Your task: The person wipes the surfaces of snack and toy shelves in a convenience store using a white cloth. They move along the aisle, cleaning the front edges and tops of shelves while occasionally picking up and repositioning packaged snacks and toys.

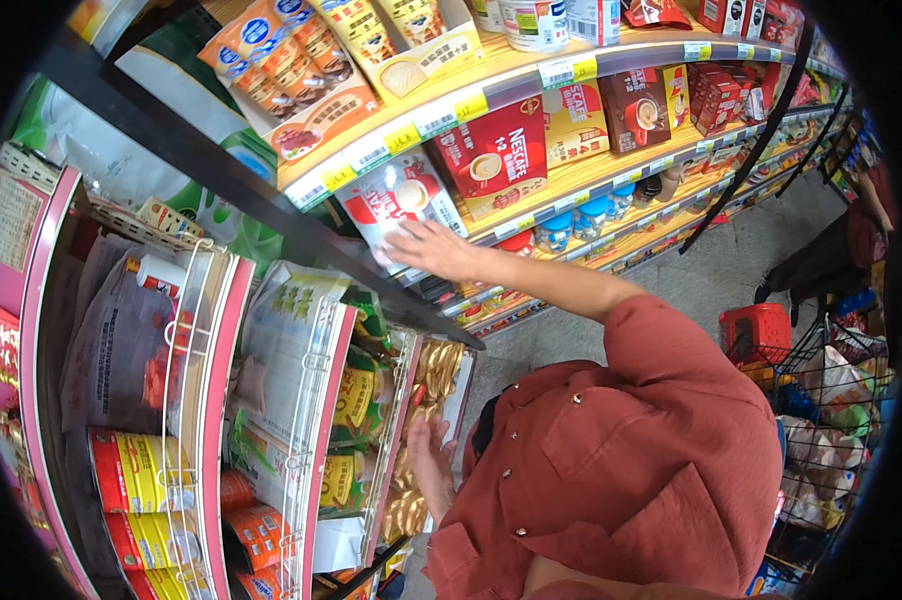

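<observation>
My right hand [436, 251] reaches across to the shelf and lies against the lower front of a grey-white and red Nescafé coffee box [391, 196]. Its fingers are spread over the box face, and no grip around the box shows. That box leans at the near end of the shelf, beside a large red Nescafé box [493, 157]. Low in front of my body, my left hand [431, 459] has loosely parted fingers and holds nothing visible. Gold-wrapped packets [406, 499] on a side rack are nearest to it, and part of the hand overlaps them.
A dark metal post [271, 202] stands between the coffee shelf and the pink-edged rack [214, 420]. On that rack sit red-yellow cans [147, 469] and green cereal bags [349, 397]. A loaded wire cart [818, 427], a red basket [755, 334] and another person [826, 247] are at right.
</observation>
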Available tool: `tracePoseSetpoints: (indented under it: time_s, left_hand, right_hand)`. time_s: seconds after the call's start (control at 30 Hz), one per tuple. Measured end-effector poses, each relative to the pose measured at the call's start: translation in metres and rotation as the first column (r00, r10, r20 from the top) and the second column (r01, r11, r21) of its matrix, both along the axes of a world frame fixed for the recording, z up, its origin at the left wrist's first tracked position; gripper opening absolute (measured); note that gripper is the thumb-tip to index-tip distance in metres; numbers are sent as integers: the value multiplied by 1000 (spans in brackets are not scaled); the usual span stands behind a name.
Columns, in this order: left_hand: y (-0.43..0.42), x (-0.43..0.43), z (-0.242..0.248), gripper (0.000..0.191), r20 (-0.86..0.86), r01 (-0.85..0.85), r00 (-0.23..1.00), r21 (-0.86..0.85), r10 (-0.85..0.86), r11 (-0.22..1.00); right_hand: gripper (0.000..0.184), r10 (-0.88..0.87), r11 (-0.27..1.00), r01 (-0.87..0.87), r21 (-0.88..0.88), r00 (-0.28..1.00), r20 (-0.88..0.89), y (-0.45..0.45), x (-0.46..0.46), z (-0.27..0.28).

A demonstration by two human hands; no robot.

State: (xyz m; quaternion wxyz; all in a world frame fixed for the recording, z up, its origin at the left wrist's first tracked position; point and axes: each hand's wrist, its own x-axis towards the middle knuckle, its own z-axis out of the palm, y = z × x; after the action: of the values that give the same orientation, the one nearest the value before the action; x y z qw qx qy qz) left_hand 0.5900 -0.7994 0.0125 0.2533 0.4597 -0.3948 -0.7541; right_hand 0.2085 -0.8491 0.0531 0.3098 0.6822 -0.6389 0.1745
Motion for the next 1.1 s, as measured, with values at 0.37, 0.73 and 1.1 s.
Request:
tracePoseSetpoints:
  time_s: [0.37, 0.73, 1.1]
  left_hand:
    - [-26, -141, 0, 37, 13, 340, 940, -140, -342, 930]
    - [18, -279, 50, 36, -16, 613, 759, -319, -651, 723]
    - [10, -212, 2, 34, 197, 582, 813, -243, -548, 776]
  right_hand:
    - [51, -127, 989, 141, -47, 966, 226, 178, -74, -16]
    - [38, -384, 742, 513, -432, 853, 353, 193, -201, 30]
    - [13, -290, 684, 540, -491, 818, 496, 189, -281, 97]
